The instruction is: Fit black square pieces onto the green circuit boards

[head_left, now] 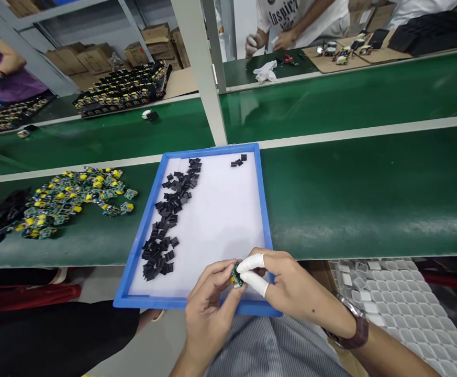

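Between my two hands is a small green circuit board point(236, 273) with a yellow part, above the near edge of a blue-rimmed white tray point(265, 209). My left hand point(212, 301) pinches it from the left with thumb and fingers. From the right, my right hand point(281, 275) grips it with white-covered thumb and index fingertips. Many small black plastic pieces point(169, 209) lie along the tray's left side, and several more point(238, 161) sit near its far right corner.
A pile of green boards with yellow parts point(75, 196) lies left of the tray, beside black pieces point(6, 209). White trays point(401, 298) stand at lower right. A post point(202, 68) rises behind. Across the bench are two people and a loaded black tray point(126, 89).
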Demonstrator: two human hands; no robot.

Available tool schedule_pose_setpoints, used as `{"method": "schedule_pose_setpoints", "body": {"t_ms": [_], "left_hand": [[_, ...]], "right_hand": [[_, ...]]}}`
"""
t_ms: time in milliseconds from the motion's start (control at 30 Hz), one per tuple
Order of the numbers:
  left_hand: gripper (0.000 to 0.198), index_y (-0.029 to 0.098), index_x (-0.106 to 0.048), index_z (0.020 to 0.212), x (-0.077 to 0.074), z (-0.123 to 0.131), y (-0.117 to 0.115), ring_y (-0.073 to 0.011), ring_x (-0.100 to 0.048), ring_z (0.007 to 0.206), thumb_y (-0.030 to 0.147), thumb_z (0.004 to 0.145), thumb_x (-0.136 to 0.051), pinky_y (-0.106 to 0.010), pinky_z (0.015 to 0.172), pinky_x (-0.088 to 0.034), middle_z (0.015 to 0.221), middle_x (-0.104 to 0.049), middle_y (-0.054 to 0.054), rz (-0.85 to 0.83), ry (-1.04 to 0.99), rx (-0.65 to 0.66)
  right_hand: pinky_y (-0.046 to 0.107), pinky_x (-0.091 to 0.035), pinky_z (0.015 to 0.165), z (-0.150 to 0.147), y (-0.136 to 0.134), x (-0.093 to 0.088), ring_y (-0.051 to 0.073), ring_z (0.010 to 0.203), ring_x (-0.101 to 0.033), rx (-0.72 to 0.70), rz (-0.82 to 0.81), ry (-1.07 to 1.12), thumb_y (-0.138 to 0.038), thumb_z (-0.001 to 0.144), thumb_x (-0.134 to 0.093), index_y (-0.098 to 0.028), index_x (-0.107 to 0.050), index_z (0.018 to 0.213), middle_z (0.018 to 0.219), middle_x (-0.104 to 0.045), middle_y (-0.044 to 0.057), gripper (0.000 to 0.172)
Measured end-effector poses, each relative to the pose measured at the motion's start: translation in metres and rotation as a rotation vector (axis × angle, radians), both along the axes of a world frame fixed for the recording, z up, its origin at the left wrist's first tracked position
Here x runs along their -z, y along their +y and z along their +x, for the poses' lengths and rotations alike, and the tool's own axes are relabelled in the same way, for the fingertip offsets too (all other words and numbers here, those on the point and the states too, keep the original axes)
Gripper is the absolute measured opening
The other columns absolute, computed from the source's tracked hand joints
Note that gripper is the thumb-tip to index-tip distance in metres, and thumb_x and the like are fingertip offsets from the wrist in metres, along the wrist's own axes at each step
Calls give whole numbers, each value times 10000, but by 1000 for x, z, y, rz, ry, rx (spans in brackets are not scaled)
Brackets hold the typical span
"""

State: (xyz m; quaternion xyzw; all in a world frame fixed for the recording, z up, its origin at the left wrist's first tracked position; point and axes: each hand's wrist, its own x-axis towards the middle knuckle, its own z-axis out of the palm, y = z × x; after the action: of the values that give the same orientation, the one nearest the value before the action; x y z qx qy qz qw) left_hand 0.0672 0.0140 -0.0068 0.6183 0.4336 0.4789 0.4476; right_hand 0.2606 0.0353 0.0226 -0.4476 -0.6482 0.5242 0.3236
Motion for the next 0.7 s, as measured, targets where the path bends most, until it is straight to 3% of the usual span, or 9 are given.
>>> {"method": "schedule_pose_setpoints", "body": {"t_ms": [167,333,500,700], "left_hand": [[470,281,-711,1228,0,-1,0,-233,-714,1123,-13,862,-695,-384,946,-643,1196,-684,-73,37,21,1],[467,283,-712,1226,1,-2,0,-240,-717,1115,-5,858,-704,-383,912,-657,1189,-689,-75,13,23,9],[430,283,-720,1201,1,0,1,-225,-714,1113,9,869,-700,-362,936,-642,1186,-686,-67,12,29,3],[363,282,-727,1188,-3,1,2,-193,-703,1095,80,886,-722,-314,960,-621,1168,-680,-52,-184,-58,4]], "right_hand": [[279,-418,634,-7,-3,5,149,728,-582,100,27,-31,-63,910,-593,-209,-647,808,836,-671,-8,186],[271,-420,632,-6,-1,4,130,685,-551,35,36,3,-76,934,-579,-224,-668,870,829,-658,-27,184],[276,-389,607,-4,0,4,135,689,-531,70,73,-21,-49,925,-565,-203,-645,800,830,-633,-13,214],[285,-441,679,2,2,3,158,768,-584,-8,92,55,-52,954,-533,-263,-722,1089,909,-648,0,314]]}}
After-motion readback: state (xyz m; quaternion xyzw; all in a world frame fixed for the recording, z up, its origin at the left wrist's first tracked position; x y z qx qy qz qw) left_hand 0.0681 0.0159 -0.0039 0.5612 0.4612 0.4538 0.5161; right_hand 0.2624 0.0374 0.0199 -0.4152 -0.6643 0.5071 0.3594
